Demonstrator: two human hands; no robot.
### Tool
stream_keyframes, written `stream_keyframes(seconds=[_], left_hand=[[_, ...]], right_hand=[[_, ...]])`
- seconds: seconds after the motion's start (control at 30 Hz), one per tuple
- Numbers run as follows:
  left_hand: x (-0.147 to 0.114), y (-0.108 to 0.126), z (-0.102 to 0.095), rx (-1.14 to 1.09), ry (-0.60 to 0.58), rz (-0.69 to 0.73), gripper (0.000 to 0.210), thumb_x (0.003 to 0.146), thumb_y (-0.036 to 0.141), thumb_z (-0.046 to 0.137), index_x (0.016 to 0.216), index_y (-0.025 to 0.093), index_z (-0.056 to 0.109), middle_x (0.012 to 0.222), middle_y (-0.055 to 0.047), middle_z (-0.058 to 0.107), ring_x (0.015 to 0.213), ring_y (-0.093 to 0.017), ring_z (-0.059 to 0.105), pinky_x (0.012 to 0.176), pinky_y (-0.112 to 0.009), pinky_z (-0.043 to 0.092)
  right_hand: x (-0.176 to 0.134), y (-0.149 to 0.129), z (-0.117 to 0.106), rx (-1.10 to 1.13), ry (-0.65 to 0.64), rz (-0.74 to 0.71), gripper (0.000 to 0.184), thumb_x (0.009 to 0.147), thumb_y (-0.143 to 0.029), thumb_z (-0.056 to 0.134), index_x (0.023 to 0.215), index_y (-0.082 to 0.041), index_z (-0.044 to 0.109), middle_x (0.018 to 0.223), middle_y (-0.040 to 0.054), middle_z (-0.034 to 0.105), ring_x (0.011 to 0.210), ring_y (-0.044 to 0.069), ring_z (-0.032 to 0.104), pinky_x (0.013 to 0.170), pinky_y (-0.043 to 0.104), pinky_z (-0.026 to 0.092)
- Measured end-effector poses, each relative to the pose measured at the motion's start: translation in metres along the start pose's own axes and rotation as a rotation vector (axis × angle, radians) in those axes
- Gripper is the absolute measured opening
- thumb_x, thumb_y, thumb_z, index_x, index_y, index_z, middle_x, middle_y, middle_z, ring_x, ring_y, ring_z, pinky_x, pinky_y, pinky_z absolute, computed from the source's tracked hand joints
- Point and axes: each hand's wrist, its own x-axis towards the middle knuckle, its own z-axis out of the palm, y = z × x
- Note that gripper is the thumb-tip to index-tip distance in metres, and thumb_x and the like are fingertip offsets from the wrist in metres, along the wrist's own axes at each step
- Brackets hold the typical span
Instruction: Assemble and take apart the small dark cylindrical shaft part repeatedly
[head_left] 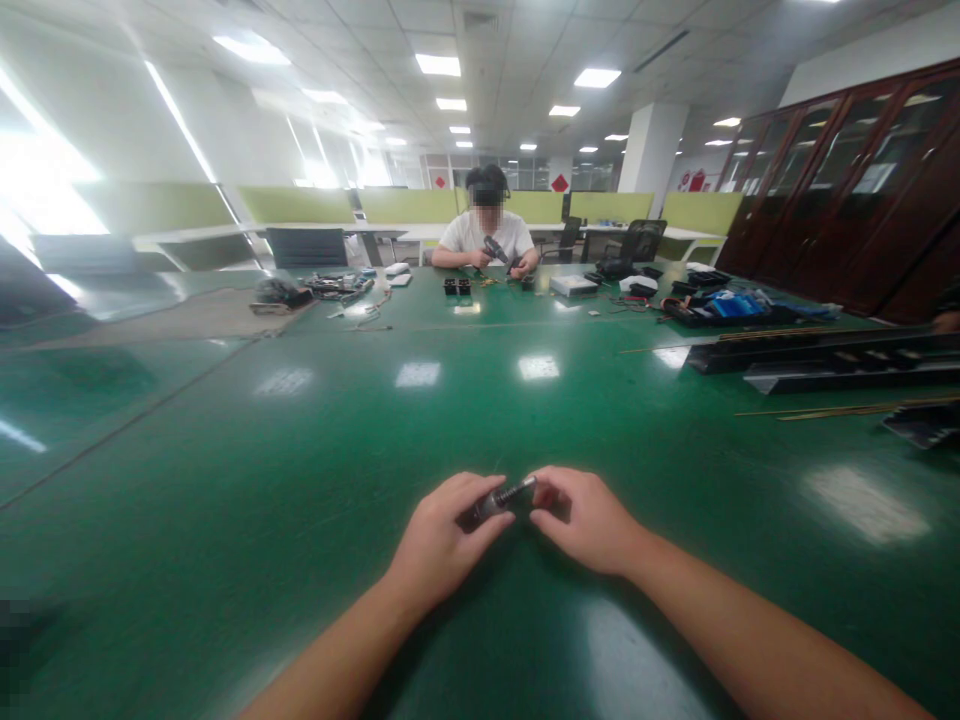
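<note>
My left hand (448, 535) grips a small dark, elongated object (511, 494) between thumb and fingers. A row of small light marks or ridges runs along its upper face, and its right end looks glassy or metallic. Too little detail shows to name its kind. My right hand (589, 520) has its fingers curled at the object's right end, with thumb and index finger against or very close to it. Both hands are just above the green table top (360, 430), and the object's left end is hidden in my left palm.
Across the table sits a person (487, 225) in a white shirt, holding a dark power tool (495, 250). Black metal channels (825, 355) and thin rods lie at the right. Blue packs (739, 304), a white box (574, 285) and cluttered parts (337, 285) line the far side.
</note>
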Motion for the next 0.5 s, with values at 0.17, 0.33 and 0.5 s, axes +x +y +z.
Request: stream_keyframes(seconds=[0.17, 0.33, 0.5], left_hand=[[-0.0002, -0.0027, 0.0016, -0.015, 0.01, -0.022, 0.035, 0.083, 0.028, 0.073, 0.116, 0.025, 0.065, 0.102, -0.003, 0.069, 0.09, -0.018, 0.064, 0.082, -0.03, 0.051], [-0.0009, -0.0032, 0.0026, -0.03, 0.011, -0.036, 0.027, 0.079, 0.022, 0.075, 0.104, 0.024, 0.066, 0.099, -0.001, 0.068, 0.09, -0.018, 0.064, 0.082, -0.029, 0.05], [0.0001, 0.0004, 0.0015, -0.054, -0.013, 0.007, 0.021, 0.08, 0.017, 0.071, 0.099, 0.023, 0.066, 0.096, -0.001, 0.067, 0.089, -0.017, 0.063, 0.081, -0.029, 0.049]], right_hand=[[-0.0015, 0.0021, 0.0012, 0.041, 0.01, 0.023, 0.049, 0.077, -0.015, 0.069, 0.123, -0.023, 0.058, 0.093, 0.0019, 0.068, 0.083, 0.017, 0.063, 0.079, 0.031, 0.05], [-0.0018, 0.0038, 0.0032, 0.038, 0.011, 0.006, 0.045, 0.076, -0.017, 0.071, 0.119, -0.023, 0.061, 0.094, 0.002, 0.068, 0.082, 0.017, 0.063, 0.078, 0.03, 0.05], [-0.0008, 0.0011, 0.0026, 0.038, 0.005, -0.03, 0.037, 0.075, -0.017, 0.071, 0.112, -0.022, 0.065, 0.093, 0.0024, 0.069, 0.083, 0.017, 0.063, 0.077, 0.03, 0.05]])
